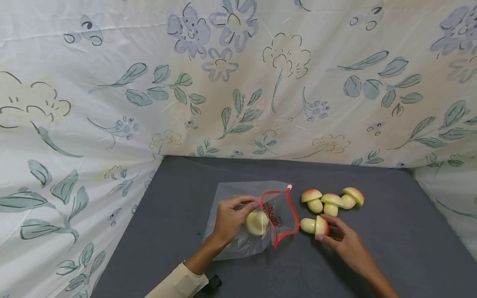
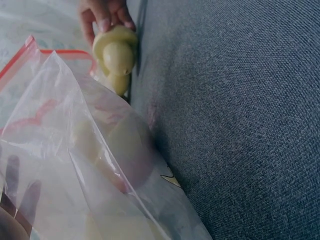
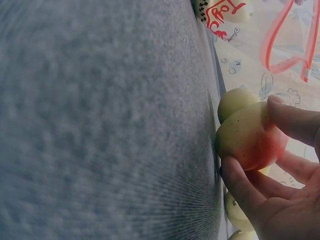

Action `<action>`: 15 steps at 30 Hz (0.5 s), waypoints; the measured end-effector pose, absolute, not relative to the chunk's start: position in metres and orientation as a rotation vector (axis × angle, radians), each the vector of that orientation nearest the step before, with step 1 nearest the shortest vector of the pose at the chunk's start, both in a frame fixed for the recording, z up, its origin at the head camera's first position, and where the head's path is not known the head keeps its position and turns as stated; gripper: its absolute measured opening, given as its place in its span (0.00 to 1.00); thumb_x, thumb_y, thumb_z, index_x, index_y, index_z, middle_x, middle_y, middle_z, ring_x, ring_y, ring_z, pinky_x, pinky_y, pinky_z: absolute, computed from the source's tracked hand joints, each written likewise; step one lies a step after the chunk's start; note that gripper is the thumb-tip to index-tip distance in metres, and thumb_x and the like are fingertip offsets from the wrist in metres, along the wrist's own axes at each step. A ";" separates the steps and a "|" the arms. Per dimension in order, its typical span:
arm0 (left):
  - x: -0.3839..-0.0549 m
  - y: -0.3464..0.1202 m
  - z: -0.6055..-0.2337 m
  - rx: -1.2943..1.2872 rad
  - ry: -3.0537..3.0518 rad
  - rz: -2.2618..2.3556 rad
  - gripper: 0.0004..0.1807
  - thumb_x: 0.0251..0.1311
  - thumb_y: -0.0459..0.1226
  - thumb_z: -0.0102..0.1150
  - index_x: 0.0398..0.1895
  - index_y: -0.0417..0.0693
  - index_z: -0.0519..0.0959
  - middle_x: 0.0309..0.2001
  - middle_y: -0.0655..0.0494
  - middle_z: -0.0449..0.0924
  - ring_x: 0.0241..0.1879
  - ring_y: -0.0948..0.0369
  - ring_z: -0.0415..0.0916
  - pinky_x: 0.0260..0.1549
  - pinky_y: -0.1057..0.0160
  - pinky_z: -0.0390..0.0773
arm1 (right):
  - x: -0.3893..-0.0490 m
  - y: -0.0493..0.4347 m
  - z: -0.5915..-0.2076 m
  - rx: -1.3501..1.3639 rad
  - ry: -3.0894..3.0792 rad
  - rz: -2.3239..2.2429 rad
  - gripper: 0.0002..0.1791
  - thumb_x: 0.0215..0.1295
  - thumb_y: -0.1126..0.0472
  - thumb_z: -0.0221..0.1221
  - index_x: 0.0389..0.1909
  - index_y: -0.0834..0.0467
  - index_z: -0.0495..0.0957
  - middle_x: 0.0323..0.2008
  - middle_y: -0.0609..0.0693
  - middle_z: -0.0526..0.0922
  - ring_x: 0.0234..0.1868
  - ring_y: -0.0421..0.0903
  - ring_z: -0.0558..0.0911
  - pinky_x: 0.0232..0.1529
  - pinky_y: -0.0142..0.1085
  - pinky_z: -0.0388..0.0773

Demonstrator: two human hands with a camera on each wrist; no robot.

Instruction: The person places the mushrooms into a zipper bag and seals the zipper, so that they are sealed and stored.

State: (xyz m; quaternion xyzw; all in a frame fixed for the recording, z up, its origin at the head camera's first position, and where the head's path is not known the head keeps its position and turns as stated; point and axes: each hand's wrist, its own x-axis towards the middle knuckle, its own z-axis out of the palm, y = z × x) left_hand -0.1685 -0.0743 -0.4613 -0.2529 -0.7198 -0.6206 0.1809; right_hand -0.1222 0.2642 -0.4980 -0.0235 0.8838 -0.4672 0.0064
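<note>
A clear zip bag (image 1: pixel 227 192) with a red zip edge lies on the dark table, its mouth spread toward the right. My left hand (image 1: pixel 232 219) pinches the bag near that mouth; its fingers show through the film in the left wrist view. Inside the bag is a pale yellow mushroom-shaped piece (image 1: pixel 256 224). My right hand (image 1: pixel 344 240) grips another mushroom-shaped piece (image 1: pixel 321 226) by its red-blushed cap, thumb on one side and fingers on the other. Its pale stem points left at the bag mouth. In the right wrist view the cap (image 3: pixel 247 135) sits close over the table.
Behind the held piece are three similar mushroom-shaped pieces (image 1: pixel 331 202) in a cluster. A small black object (image 1: pixel 213 284) lies by the left sleeve. Floral cloth (image 1: pixel 238 120) hangs along the back and both sides of the dark grey table (image 1: pixel 179 186).
</note>
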 end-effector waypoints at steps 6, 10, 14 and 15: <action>-0.169 -0.076 -0.463 -0.716 -2.030 -1.747 0.05 0.69 0.34 0.70 0.45 0.43 0.90 0.41 0.48 0.92 0.40 0.58 0.91 0.42 0.56 0.90 | -0.120 0.262 -0.499 -0.118 2.758 -1.518 0.35 0.66 0.57 0.75 0.72 0.59 0.74 0.63 0.64 0.81 0.50 0.29 0.83 0.43 0.31 0.85; -0.168 -0.076 -0.463 -0.714 -2.033 -1.754 0.06 0.69 0.34 0.70 0.45 0.43 0.90 0.42 0.49 0.92 0.40 0.58 0.91 0.43 0.56 0.90 | -0.119 0.261 -0.498 -0.120 2.759 -1.546 0.35 0.66 0.59 0.74 0.72 0.60 0.73 0.62 0.64 0.82 0.50 0.27 0.82 0.44 0.30 0.84; -0.168 -0.076 -0.462 -0.714 -2.030 -1.759 0.05 0.69 0.34 0.70 0.45 0.43 0.90 0.42 0.48 0.92 0.41 0.58 0.91 0.43 0.56 0.90 | -0.117 0.261 -0.496 -0.131 2.786 -1.560 0.35 0.68 0.59 0.73 0.73 0.59 0.72 0.62 0.64 0.82 0.51 0.24 0.80 0.46 0.26 0.83; -0.168 -0.076 -0.462 -0.715 -2.029 -1.760 0.05 0.69 0.34 0.70 0.45 0.43 0.90 0.42 0.48 0.92 0.40 0.58 0.91 0.43 0.56 0.90 | -0.117 0.261 -0.494 -0.125 2.788 -1.554 0.34 0.69 0.58 0.72 0.73 0.59 0.72 0.62 0.63 0.82 0.52 0.24 0.79 0.47 0.26 0.82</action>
